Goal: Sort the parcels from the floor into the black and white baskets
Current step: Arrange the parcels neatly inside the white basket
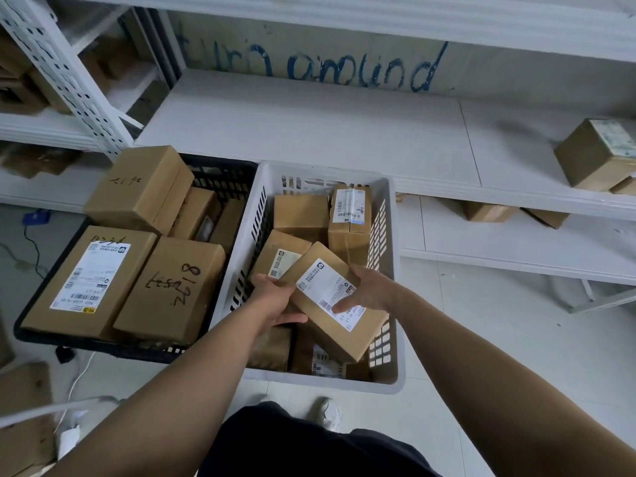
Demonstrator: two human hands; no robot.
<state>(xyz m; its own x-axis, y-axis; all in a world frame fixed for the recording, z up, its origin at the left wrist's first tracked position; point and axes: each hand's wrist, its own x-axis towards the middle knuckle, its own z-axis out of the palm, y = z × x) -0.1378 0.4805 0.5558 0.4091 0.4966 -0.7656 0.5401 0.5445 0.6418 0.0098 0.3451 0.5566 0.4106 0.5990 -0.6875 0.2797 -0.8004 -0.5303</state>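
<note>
Both hands hold one small cardboard parcel with a white label, tilted over the white basket. My left hand grips its left lower edge, thumb underneath. My right hand grips its right side, with the thumb lying on the label. Several small parcels lie in the white basket beneath it. To the left, the black basket is packed with larger boxes, one marked "218" and one labelled.
White shelving runs behind the baskets, with a box at the far right and more boxes on lower and left shelves. Cables and a charger lie on the floor at left beside a cardboard piece. My shoe is near the white basket.
</note>
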